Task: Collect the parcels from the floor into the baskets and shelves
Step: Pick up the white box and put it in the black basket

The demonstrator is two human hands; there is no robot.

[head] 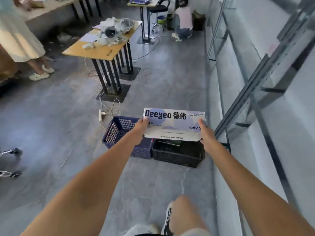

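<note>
I hold a white and lilac box parcel (173, 122) printed "Deeyeo" out in front of me, above two baskets on the floor. My left hand (140, 129) grips its left end and my right hand (206, 133) grips its right end. Beneath it stand a blue plastic basket (117, 132) on the left and a black plastic basket (177, 155) on the right. Something dark lies in the black basket, partly hidden by the box. A metal shelf rack (252, 92) runs along the wall on my right.
A wooden table (102, 48) on black legs stands ahead, with cables and a power strip (100, 114) on the floor by it. One person stands at far left (22, 40), another crouches at the back (184, 24). Trolley wheels (12, 162) show at left.
</note>
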